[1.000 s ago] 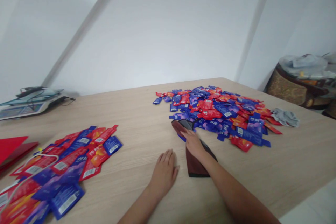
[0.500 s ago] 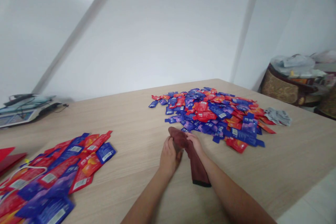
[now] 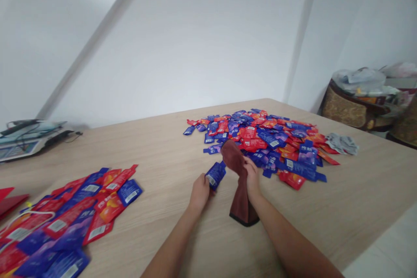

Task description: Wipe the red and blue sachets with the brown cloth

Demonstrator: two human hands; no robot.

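My left hand [image 3: 199,192] is closed on the lower left edge of a blue pouch [image 3: 215,175], its white barcode label facing up and its narrow neck pointing up and right. In my right hand [image 3: 252,179] is a brownish-red cloth [image 3: 240,193] with a black edge, bunched at the middle; one end flops up to the left and the other flares out below. Cloth and pouch are apart. Just beyond my hands spreads a large pile of red and blue pouches [image 3: 250,144].
More red and blue pouches [image 3: 74,221] lie at the left, a white cord [image 3: 42,213] over them. Behind are a scale-like device [image 3: 29,143] and red sheets [image 3: 11,204]. A grey cloth [image 3: 342,143] lies right of the large pile. A laden patterned chair [image 3: 345,106] stands beyond the table [image 3: 156,139].
My hands have parted. The blue pouch now shows in my left hand, lower and to the left, while my right hand has lifted the cloth away, its top end now farther right.
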